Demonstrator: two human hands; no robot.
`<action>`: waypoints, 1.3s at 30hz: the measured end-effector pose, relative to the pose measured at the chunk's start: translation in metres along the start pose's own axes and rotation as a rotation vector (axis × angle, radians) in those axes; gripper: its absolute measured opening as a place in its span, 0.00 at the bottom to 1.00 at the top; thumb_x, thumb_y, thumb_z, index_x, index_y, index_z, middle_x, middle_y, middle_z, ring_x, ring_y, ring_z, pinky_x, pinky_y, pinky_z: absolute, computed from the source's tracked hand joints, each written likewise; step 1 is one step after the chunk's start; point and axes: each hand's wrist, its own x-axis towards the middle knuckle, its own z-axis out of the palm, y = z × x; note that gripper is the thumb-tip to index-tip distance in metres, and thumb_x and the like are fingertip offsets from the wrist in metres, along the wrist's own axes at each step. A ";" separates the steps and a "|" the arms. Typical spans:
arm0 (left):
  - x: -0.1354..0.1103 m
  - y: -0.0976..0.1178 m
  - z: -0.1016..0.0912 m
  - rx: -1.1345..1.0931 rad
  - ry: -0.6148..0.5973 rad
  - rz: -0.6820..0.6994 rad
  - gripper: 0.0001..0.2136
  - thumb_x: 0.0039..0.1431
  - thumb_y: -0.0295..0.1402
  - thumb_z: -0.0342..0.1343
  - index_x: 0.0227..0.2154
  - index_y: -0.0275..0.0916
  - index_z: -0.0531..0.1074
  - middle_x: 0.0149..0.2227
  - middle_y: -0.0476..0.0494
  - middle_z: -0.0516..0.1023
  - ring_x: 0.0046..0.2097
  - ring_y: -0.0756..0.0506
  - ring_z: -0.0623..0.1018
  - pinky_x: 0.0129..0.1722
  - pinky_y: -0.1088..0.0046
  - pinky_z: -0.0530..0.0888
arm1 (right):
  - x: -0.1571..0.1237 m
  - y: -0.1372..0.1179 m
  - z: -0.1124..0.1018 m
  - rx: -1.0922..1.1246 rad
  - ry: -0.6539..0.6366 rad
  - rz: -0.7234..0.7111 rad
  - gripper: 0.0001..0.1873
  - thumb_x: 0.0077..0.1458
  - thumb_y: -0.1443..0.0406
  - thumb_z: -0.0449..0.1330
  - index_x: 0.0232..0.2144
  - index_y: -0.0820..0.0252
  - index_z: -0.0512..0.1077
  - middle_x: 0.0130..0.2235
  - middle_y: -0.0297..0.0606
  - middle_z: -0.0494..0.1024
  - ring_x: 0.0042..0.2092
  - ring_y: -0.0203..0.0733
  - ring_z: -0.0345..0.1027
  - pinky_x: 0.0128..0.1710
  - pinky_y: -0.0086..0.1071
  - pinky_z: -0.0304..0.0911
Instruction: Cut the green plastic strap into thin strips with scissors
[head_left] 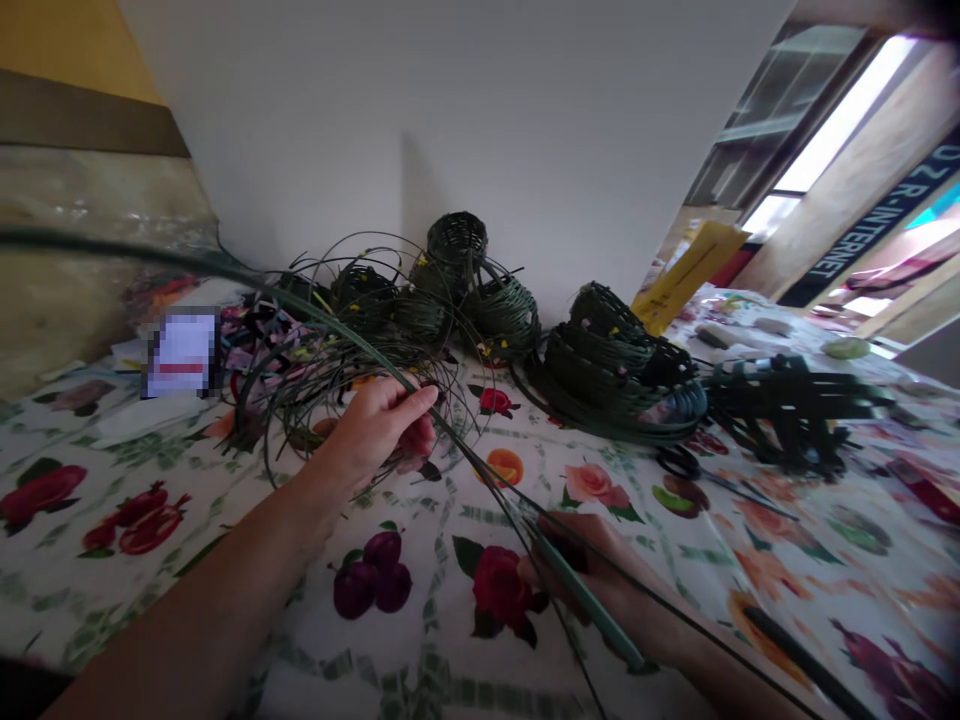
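Long dark green strips (pixel 466 450) run across from the upper left toward the lower right. My left hand (pixel 390 425) is closed on them, thumb and fingers pinching them above the table. Lower and to the right, my right hand (pixel 600 565) is wrapped around a slim green utility knife (pixel 589 600). The knife's front end meets the strips where they split into thinner strands; the exact contact is too small to make out. Behind my left hand lies a loose tangle of thin green strands (pixel 330 370).
Small woven green baskets (pixel 504 312) stand against the white wall, with stacked ones (pixel 622 350) at right. Black-handled scissors (pixel 679 462), woven flat strips (pixel 795 400) and a yellow packet (pixel 690 275) lie right. A blurred-out rectangular object (pixel 182 352) is left, on the fruit-patterned tablecloth (pixel 300 580).
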 end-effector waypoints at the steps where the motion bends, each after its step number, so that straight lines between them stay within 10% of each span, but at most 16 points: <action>1: 0.000 -0.001 0.001 0.004 -0.006 -0.004 0.13 0.54 0.37 0.61 0.20 0.36 0.68 0.17 0.48 0.73 0.17 0.52 0.72 0.18 0.78 0.69 | 0.000 -0.001 -0.001 -0.017 -0.013 0.004 0.14 0.57 0.57 0.59 0.25 0.60 0.66 0.23 0.28 0.65 0.25 0.33 0.55 0.22 0.26 0.51; 39: -0.001 -0.002 0.004 -0.026 -0.002 0.012 0.13 0.56 0.39 0.59 0.23 0.37 0.66 0.16 0.51 0.72 0.16 0.53 0.70 0.16 0.79 0.67 | 0.002 0.005 0.002 -0.056 -0.003 -0.005 0.15 0.58 0.59 0.59 0.24 0.60 0.62 0.24 0.27 0.61 0.27 0.32 0.50 0.23 0.26 0.48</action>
